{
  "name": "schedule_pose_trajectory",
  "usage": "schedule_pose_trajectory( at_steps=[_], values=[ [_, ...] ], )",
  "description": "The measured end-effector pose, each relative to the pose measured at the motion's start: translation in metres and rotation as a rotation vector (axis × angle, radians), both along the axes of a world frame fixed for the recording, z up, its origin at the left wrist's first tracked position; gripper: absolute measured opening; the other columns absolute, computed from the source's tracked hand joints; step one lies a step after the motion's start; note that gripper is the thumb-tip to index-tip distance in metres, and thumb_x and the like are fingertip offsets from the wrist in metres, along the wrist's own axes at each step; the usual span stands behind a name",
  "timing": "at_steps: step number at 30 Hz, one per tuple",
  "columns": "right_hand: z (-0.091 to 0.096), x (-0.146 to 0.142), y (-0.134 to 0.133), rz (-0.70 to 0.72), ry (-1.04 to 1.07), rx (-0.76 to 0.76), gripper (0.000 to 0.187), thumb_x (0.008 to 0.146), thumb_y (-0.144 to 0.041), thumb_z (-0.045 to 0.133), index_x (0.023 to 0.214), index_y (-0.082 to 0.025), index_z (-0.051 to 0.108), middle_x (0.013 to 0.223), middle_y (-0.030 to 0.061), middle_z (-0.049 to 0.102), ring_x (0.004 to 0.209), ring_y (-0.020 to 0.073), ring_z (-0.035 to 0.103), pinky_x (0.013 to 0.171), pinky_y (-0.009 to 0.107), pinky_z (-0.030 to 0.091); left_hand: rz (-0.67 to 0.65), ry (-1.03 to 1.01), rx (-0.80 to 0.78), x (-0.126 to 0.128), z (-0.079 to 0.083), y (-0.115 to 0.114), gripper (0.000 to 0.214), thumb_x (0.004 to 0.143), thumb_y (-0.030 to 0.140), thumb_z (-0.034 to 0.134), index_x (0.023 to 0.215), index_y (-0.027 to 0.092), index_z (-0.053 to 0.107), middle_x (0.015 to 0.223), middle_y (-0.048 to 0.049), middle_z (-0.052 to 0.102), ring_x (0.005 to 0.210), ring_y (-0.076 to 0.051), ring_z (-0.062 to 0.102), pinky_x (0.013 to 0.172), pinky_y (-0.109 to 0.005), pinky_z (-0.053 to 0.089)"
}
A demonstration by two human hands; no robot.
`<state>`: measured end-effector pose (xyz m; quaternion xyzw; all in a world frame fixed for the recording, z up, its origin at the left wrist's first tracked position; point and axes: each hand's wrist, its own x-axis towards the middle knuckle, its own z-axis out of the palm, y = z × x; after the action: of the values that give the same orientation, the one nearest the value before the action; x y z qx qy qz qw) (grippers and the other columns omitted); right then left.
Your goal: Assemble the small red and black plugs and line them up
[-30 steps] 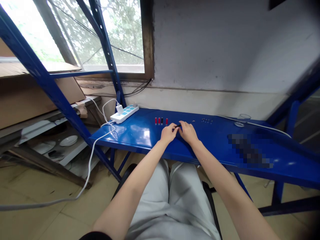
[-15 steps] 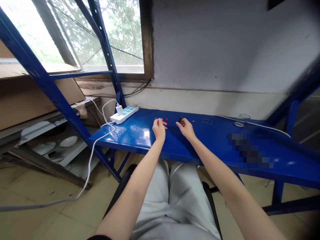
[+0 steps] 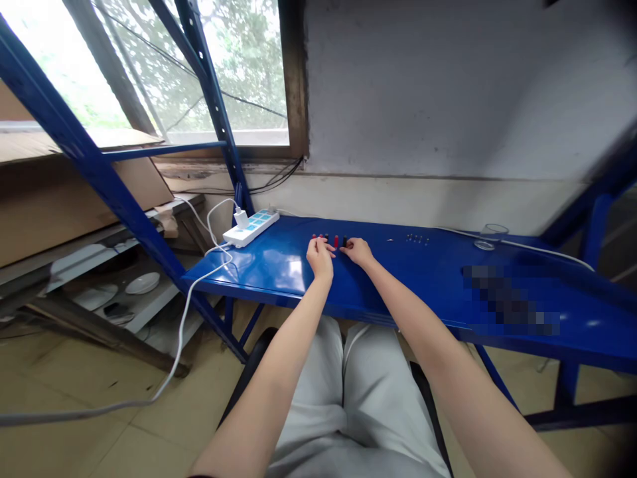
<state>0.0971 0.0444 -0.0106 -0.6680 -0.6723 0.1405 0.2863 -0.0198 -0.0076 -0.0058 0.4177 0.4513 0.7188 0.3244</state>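
A row of small red and black upright pieces (image 3: pixel 336 239) stands on the blue metal bench (image 3: pixel 398 279) near its back. My right hand (image 3: pixel 356 251) rests at the row's right end, its fingers pinched on a small black piece (image 3: pixel 344 241) standing there. My left hand (image 3: pixel 320 255) lies just left of it, fingers curled over the row and hiding part of it. Whether the left fingers grip anything is hidden.
A white power strip (image 3: pixel 249 228) with a plugged charger and white cable sits at the bench's left back. Several tiny dark parts (image 3: pixel 417 238) lie farther right, near a small glass dish (image 3: pixel 490 235) and a white cord. Blue rack posts stand left.
My hands left the bench middle, where they held the black piece together. The left hand went to the row first, then the right hand carried the black piece left to the row's end.
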Motion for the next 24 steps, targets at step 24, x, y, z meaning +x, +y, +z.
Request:
schedule_pose_trajectory(
  at_steps=[24],
  values=[
    [-0.005, 0.049, -0.052, -0.015, 0.063, 0.170, 0.024, 0.082, -0.033, 0.046, 0.078, -0.019, 0.065, 0.077, 0.0060, 0.067, 0.070, 0.0168, 0.060, 0.064, 0.026, 0.043, -0.117, 0.319, 0.078, 0.005, -0.002, -0.008, 0.033, 0.086, 0.042, 0.041, 0.065, 0.018, 0.052, 0.051, 0.0022, 0.052, 0.048, -0.009, 0.050, 0.052, -0.020, 0.041]
  ],
)
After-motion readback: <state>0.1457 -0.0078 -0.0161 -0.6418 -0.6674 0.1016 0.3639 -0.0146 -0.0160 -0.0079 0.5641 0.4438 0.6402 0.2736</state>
